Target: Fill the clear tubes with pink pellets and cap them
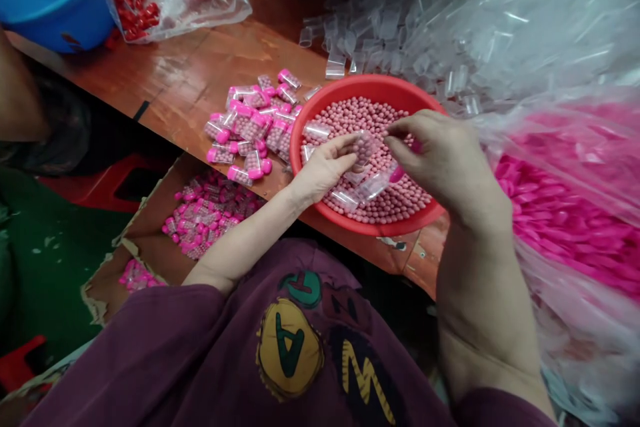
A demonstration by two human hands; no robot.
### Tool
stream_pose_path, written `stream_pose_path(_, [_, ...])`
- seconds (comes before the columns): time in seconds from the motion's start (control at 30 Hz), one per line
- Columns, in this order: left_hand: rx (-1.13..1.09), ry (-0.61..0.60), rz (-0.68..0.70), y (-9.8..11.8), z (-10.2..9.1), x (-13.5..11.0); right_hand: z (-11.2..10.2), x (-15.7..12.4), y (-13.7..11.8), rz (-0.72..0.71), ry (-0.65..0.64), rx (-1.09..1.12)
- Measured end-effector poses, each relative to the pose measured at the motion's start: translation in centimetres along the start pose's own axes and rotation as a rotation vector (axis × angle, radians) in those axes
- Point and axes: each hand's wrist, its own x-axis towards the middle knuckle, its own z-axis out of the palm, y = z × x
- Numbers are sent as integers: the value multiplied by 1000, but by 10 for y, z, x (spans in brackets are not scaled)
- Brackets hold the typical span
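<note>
My left hand (327,167) pinches a small clear plastic tube (364,147) over the red bowl (370,228). Pink beads show through or behind the tube. To its right, my right hand (440,153) is closed with thumb and forefinger nearly together, and a bright pink cap (416,145) peeks out between its fingers. Just below the fingers is another pink piece (397,174), close to the end of a clear tube (375,185); whether they are joined I cannot tell. Pink beads (400,203) fill much of the bowl, with several clear tubes lying on them.
Filled, pink-capped tubes (253,123) are heaped left of the bowl. More lie in a cardboard box (145,220) below the table edge. Empty clear tubes (385,30) spread behind; a bag of pink caps (565,220) is right. A blue tub (75,10) and another person's arm (20,93) are left.
</note>
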Motion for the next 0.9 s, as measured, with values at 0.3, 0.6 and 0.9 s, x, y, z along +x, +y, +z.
stream_pose_path(0.3, [65, -19, 20, -5, -3, 0, 13, -19, 6, -60, -36, -110])
stream_pose_path(0.6, [-144, -46, -165, 14, 11, -15, 32, -27, 7, 407, 351, 635])
stream_pose_path(0.9, [-269, -98, -141, 9, 16, -20, 56, -49, 25, 765, 479, 1416])
